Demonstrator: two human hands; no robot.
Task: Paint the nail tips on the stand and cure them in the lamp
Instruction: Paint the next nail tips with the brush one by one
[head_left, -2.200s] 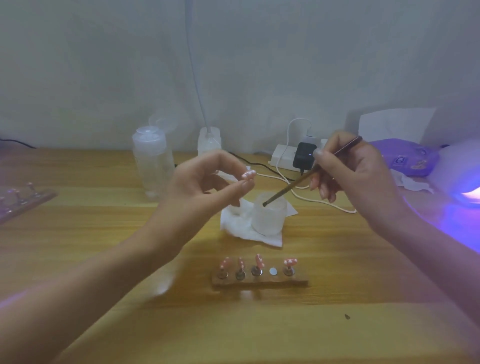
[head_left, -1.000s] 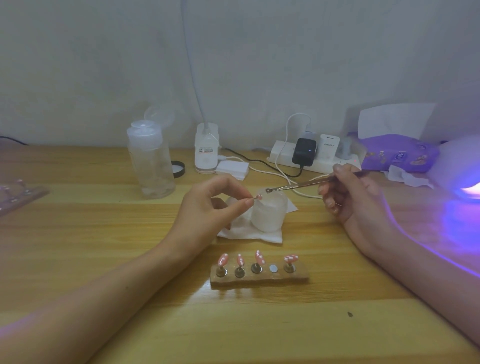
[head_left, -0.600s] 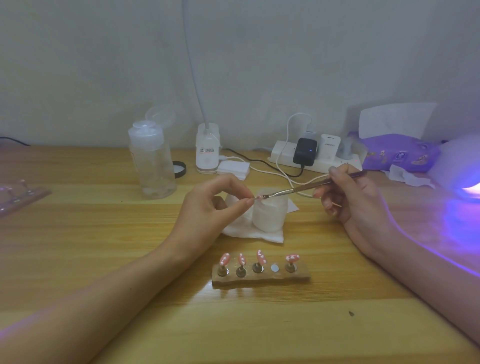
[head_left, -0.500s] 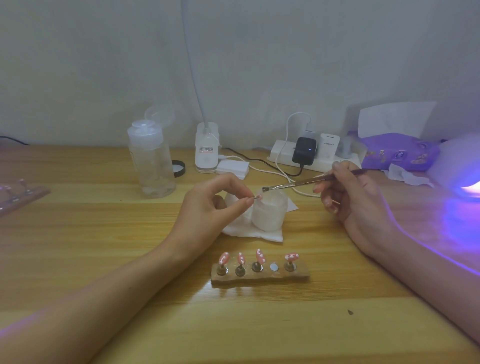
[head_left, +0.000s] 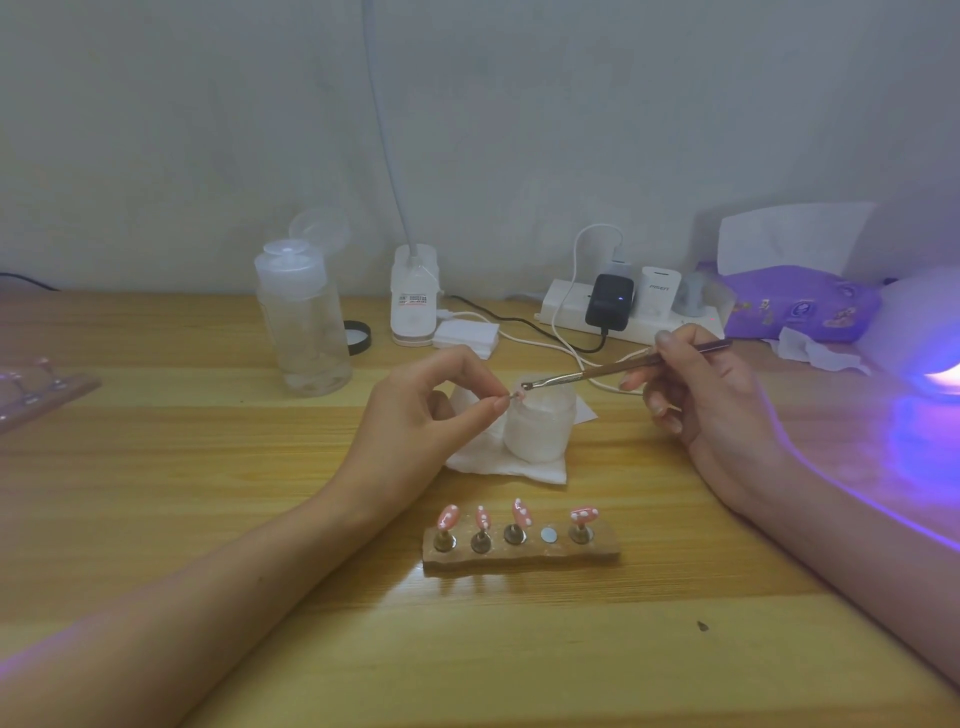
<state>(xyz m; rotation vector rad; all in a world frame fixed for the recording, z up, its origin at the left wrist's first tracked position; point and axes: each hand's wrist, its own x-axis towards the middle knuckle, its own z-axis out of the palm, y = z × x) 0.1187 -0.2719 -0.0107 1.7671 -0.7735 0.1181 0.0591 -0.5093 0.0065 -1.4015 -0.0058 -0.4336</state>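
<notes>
- One brown wooden stand (head_left: 519, 555) lies on the light wooden table (head_left: 208, 467) between the two forearms. It carries five round seats in a row.
- Four pink nail tips with white dots (head_left: 521, 512) stand upright on four of the seats. The fourth seat from the left shows only a bare silver disc (head_left: 548, 534).
- One further pink nail tip (head_left: 517, 396) is off the stand, held over the rim of one white frosted jar (head_left: 540, 434). The jar sits on one white tissue (head_left: 498, 465).
- Left hand (head_left: 415, 415): thumb and forefinger are pressed together and pinch this single nail tip. The other fingers are folded beneath.
- Right hand (head_left: 706, 400): the fingers are curled round one thin brown brush (head_left: 613, 370), held like a pen. The brush's metal end is just beside the pinched tip; whether they touch cannot be told.
- One white curing lamp (head_left: 924, 332) glows violet at the right edge, well apart from the stand.
- Writing: "PISEN" reads on one white plug adapter (head_left: 655, 296), beside one black adapter (head_left: 609, 301). Both are plugged into one white power strip (head_left: 566, 307). The label on the white desk-lamp base (head_left: 414, 312) is too small to read.
- One clear plastic bottle (head_left: 304, 322) stands with its flip lid raised, and one purple tissue pack (head_left: 800, 306) lies at the rear right.
</notes>
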